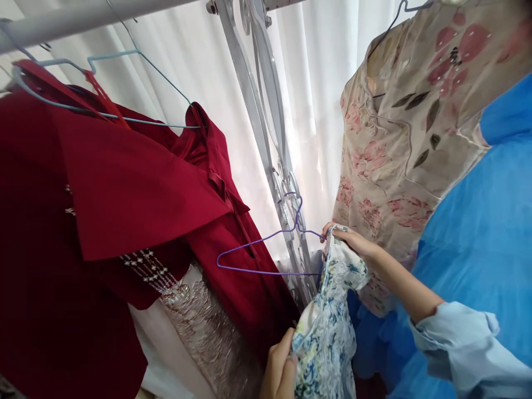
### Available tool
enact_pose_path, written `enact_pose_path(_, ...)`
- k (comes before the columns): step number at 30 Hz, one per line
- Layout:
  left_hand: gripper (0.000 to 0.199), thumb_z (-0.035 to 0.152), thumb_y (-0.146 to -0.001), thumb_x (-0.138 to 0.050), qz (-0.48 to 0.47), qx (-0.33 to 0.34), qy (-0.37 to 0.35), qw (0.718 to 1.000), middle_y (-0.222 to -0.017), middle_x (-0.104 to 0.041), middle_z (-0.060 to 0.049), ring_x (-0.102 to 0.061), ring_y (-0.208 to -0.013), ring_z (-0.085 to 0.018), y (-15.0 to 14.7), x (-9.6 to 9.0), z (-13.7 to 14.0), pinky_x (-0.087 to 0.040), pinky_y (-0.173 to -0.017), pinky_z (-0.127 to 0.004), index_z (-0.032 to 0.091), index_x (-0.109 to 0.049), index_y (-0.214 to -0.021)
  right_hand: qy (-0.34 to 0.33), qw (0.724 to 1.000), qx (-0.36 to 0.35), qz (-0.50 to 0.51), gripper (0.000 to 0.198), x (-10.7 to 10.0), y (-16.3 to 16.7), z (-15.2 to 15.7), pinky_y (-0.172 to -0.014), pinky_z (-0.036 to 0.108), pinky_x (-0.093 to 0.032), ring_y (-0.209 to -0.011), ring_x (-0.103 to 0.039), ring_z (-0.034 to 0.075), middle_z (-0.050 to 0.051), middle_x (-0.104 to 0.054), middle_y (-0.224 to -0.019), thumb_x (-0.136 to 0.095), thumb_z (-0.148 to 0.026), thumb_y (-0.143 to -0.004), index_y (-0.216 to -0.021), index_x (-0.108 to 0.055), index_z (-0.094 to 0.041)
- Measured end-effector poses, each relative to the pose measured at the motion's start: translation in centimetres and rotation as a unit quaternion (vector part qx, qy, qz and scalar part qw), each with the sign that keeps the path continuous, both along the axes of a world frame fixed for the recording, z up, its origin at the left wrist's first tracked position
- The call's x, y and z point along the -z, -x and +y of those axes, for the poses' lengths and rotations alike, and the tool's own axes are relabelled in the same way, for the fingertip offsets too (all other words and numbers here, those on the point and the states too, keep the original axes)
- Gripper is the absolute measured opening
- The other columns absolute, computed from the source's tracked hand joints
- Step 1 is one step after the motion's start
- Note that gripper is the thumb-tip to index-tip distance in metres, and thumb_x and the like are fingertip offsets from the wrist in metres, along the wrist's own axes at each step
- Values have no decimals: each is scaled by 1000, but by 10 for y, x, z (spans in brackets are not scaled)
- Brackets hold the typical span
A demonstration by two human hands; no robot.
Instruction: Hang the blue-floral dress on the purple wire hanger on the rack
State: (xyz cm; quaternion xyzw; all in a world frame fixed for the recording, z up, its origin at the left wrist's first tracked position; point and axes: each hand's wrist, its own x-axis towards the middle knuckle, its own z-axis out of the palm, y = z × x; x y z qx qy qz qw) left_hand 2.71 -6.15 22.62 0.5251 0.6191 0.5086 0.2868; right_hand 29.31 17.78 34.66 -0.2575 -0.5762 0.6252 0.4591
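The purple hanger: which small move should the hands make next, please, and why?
Probably the left hand should lift its edge of the floral dress toward the bare end of the purple hanger, because the right hand holds the dress at the hanger's other end, while this end carries no cloth.

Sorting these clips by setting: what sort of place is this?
Probably a dress shop or wardrobe room: a dark red garment on a teal wire hanger, a hanging beige floral dress, and a metal rail.

The metal rack point(75, 25) carries a teal hanger point(113, 55) and purple hanger point(266, 272).
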Motion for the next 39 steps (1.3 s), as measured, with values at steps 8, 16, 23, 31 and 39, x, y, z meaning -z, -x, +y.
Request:
enact_pose_path(8,35,3,-68,-40,343,57,-167,923,-85,-64,-6,-59,-88,-25,111,-66,70,-46,-81,-35,21,-67,-80,42,997,-46,-39,35,-7,-19,-7,-75,31,-53,-79,-70,20,5,-75,-85,-78,-29,-75,-105,-71,-13)
enact_pose_path(16,33,4,-78,-37,387,-86,-248,884,-94,-68,-7,-59,-93,-26,132,-137,144,-46,-86,-38,20,-63,-91,52,996,-60,-52,31,-22,-27,-6,-73,27,-55,-78,-72,18,6,-78,-91,-80,-26,-74,-102,-76,-13)
enact_pose_path(23,33,34,-86,-60,157,-82,-221,959,-115,-64,-10,-65,-95,-22,84,-181,166,-52,-80,-31,18,-57,-114,110,990,-86,-22,34,-24,-27,-18,-80,30,-57,-84,-74,21,6,-78,-92,-80,-27,-75,-106,-73,-15)
enact_pose_path(31,28,40,-95,-50,245,34,-158,956,-93,-70,-4,-65,-89,-21,52,-172,144,-48,-81,-29,18,-67,-95,62,997,-38,-14,30,-34,-27,-34,-70,30,-56,-68,-73,21,6,-77,-76,-77,-35,-77,-95,-74,-11)
enact_pose_path(39,27,18,-95,-45,307,108,-257,910,-107,-64,-7,-60,-102,-20,3,-191,150,-46,-91,-30,21,-66,-113,125,991,10,-45,23,-59,-77,-49,-75,39,-58,-74,-73,28,10,-76,-79,-78,-40,-75,-81,-73,-18)
